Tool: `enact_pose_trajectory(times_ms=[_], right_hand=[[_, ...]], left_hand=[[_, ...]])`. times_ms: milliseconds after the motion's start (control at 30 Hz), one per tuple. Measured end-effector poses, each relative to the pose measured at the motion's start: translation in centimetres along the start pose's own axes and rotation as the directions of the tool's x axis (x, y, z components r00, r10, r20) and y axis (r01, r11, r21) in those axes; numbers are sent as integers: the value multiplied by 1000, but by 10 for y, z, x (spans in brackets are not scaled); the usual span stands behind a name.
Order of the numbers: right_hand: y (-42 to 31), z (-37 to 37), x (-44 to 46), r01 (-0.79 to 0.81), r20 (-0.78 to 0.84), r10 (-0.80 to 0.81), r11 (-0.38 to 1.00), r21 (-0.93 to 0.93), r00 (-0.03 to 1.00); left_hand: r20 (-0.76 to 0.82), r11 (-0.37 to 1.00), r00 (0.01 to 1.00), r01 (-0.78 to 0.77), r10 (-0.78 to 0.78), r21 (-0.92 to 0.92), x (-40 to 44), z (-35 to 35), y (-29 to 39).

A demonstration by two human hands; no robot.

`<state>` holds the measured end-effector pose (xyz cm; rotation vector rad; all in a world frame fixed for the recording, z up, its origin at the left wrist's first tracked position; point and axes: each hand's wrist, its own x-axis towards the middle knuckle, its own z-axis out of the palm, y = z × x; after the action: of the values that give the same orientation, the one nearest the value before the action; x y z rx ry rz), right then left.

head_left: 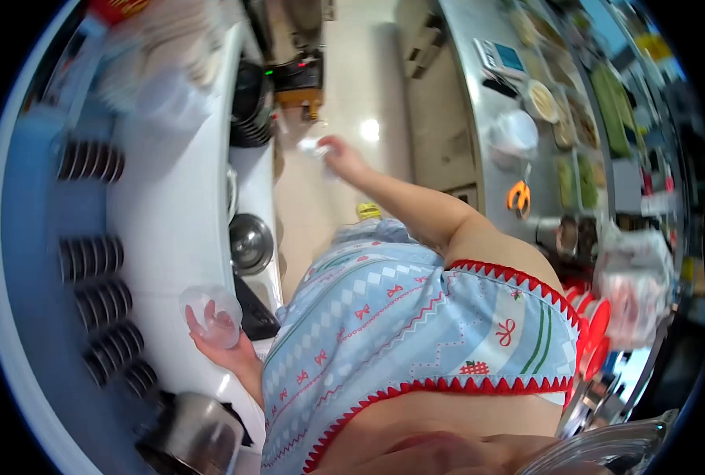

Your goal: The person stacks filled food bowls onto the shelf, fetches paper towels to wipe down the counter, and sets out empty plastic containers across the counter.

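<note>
My left hand (224, 353) is closed around a clear, round plastic cup (224, 328) above the white counter. Fingers show through its see-through wall. Out over the floor aisle, my right hand (344, 158) pinches a small whitish, shiny piece (313, 146). It is blurred, and its kind cannot be made out. A round metal lid (250, 243) lies on a lower shelf close to the left hand. Below that hand in the view stands a steel pot (194, 435).
Stacks of dark cups (91, 257) line the left wall beside the white counter (159, 206). On the steel counter at right are orange-handled scissors (519, 198), a white tub (513, 133), a scale (501, 58) and food containers (578, 178). Black stacked containers (251, 107) stand near the aisle.
</note>
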<state>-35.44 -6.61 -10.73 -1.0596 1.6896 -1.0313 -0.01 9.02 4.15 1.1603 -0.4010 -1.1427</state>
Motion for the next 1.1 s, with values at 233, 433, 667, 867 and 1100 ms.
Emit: enact_pose_trajectory(times_ms=[233, 433, 667, 867, 1100], right_hand=[[86, -235, -57, -136, -886, -266, 931, -338, 381], [112, -385, -136, -393, -949, -310, 881, -264, -56], [67, -329, -115, -165, -782, -504, 792, -588, 368], [-90, -78, -19, 112, 435, -245, 945, 308, 867], [-134, 46, -40, 752, 779, -488, 659, 31, 395]], left_hand=[[258, 982, 952, 136, -167, 134, 68, 48, -21], [284, 979, 939, 203, -192, -9, 102, 71, -64], [393, 945, 867, 326, -305, 16, 104, 77, -76], [394, 960, 892, 272, -223, -72, 49, 115, -104], [116, 1000, 993, 5, -8, 22, -37, 80, -101]])
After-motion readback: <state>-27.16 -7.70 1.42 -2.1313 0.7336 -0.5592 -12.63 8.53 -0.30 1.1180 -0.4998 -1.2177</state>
